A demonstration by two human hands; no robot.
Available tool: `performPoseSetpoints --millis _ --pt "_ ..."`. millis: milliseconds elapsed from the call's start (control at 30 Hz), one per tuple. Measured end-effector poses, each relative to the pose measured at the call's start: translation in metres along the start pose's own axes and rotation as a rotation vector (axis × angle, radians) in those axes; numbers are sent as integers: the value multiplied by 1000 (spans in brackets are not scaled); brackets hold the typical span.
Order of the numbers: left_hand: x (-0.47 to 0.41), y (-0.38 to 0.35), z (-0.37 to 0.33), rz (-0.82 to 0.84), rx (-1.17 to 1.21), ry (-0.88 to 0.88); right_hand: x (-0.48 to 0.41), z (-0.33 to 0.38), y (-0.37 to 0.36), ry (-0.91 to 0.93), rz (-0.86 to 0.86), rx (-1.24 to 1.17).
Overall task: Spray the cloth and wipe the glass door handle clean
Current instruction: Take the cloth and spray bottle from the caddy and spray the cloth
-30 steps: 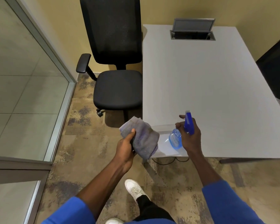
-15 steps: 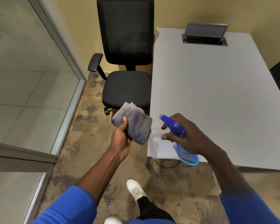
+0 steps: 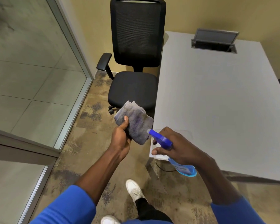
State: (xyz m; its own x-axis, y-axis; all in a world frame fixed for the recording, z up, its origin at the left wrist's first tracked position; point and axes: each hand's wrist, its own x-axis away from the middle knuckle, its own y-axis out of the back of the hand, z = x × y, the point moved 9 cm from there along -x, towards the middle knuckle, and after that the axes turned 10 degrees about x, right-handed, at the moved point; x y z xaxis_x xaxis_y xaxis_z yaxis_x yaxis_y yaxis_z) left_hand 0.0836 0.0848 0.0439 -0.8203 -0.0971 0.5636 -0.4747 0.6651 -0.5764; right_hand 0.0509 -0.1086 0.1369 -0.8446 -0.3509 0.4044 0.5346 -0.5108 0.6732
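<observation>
Carpet [image 3: 87, 152] open beside table [image 3: 217, 110] edge.

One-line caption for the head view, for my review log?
Right hand aims blue spray bottle at grey cloth held in left hand, beside office chair.

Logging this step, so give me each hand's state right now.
Left hand: closed, holding the grey cloth.
Right hand: closed around the blue spray bottle, nozzle aimed at the cloth.
</observation>
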Motion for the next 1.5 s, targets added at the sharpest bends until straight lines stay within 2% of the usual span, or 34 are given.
performPoseSetpoints --millis 433,600,767,867,1067,1200,1333,1500 --pt "7 -6 10 -8 47 50 14 -14 7 -3 -48 -20" --pt "6 -4 18 -2 47 83 28 -29 41 35 -250 -166" --pt "7 3 31 8 19 133 43 -69 75 47 -538 -374" --pt "9 5 41 -4 -22 164 43 -93 75 34 -661 -483" --pt "19 10 52 -10 -60 192 32 -129 56 -29 -878 -511" --pt "24 18 57 -30 -101 216 22 -156 39 -114 -955 -578" --pt "25 27 61 -42 -133 221 11 -169 23 -193 -954 -548" --pt "24 38 66 -71 -138 234 6 -174 21 -190 -991 -559"
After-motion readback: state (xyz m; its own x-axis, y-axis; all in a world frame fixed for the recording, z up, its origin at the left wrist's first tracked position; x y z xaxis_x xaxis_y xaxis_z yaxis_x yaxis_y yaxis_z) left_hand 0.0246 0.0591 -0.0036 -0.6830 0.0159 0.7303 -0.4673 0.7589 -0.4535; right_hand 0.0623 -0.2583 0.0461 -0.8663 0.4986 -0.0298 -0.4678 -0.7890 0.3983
